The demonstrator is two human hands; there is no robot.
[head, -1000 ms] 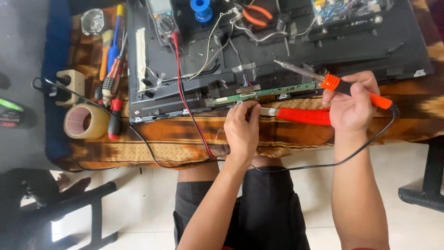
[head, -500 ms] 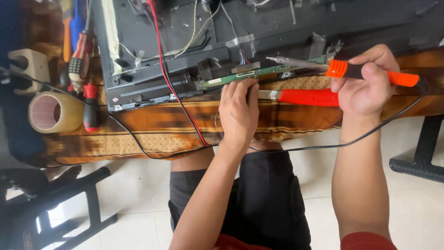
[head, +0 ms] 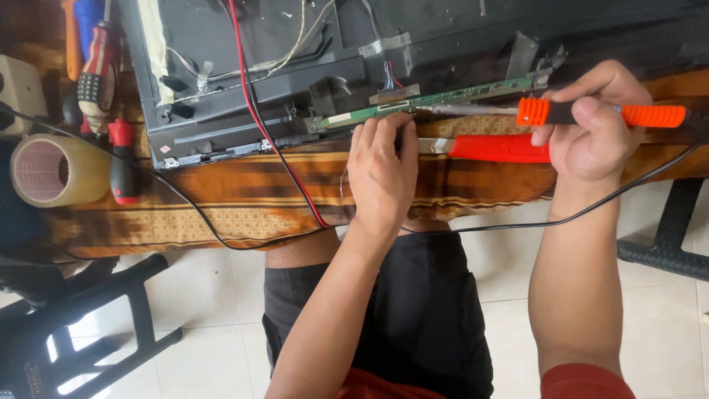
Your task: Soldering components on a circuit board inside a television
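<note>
My right hand [head: 591, 125] had its grip closed on the orange-handled soldering iron [head: 591, 113], tip on the green circuit strip [head: 443, 98] at the panel's edge. My left hand [head: 382, 174] pinned that strip; soldering looked midway, unfinished.

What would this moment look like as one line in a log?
left hand: fingertips on green circuit strip | right hand: grips orange-handled soldering iron, tip at strip | red-handled tool: lies on patterned cloth
</note>
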